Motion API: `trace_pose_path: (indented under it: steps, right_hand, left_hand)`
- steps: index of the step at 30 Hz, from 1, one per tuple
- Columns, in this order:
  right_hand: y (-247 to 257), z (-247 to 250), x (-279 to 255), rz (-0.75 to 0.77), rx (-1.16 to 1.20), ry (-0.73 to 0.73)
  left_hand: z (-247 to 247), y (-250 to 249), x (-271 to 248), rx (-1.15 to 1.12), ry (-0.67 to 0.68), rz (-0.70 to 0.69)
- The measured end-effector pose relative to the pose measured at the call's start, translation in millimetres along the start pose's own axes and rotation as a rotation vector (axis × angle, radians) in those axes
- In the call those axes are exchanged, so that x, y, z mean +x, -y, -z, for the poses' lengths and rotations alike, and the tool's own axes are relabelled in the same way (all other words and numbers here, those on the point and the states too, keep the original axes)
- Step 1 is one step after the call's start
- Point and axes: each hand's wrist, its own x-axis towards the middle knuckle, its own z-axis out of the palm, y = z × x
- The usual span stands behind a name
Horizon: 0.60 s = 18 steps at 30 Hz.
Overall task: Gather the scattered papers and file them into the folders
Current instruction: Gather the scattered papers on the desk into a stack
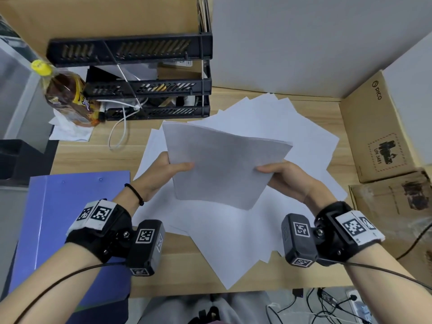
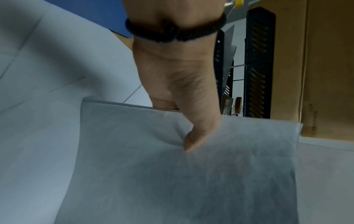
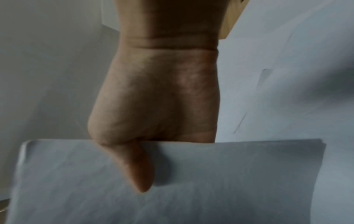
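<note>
Here, both hands hold one stack (image 1: 219, 164) of white sheets raised above the desk (image 1: 93, 155): the left hand (image 1: 163, 171) pinches its left edge, thumb on top, and the right hand (image 1: 282, 176) pinches the right edge the same way. Beneath the hands, loose papers (image 1: 268, 118) lie fanned across the desk. A blue folder (image 1: 60, 206) lies just left of the left wrist, and black trays (image 1: 149, 87) stand beyond the left hand.

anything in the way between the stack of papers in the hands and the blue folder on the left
Nothing visible does. Both the left hand and right hand hold the paper stack above the desk, and the closed blue folder has only the left forearm over it.
</note>
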Motion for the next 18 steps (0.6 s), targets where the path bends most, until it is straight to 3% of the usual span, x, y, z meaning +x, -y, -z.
trace_pose_path:
  steps: [11,15,18]
  right_hand:
    - [13,7,2,-0.020,0.282,-0.017]
    - [-19,11,16,-0.091,0.140,-0.101]
    - [-38,27,23,-0.160,0.057,-0.179]
  left_hand:
    - [1,-29,12,-0.061,0.007,0.004]
    - [-6,-8,13,-0.041,0.076,0.165]
    - [2,18,22,0.022,-0.026,0.237]
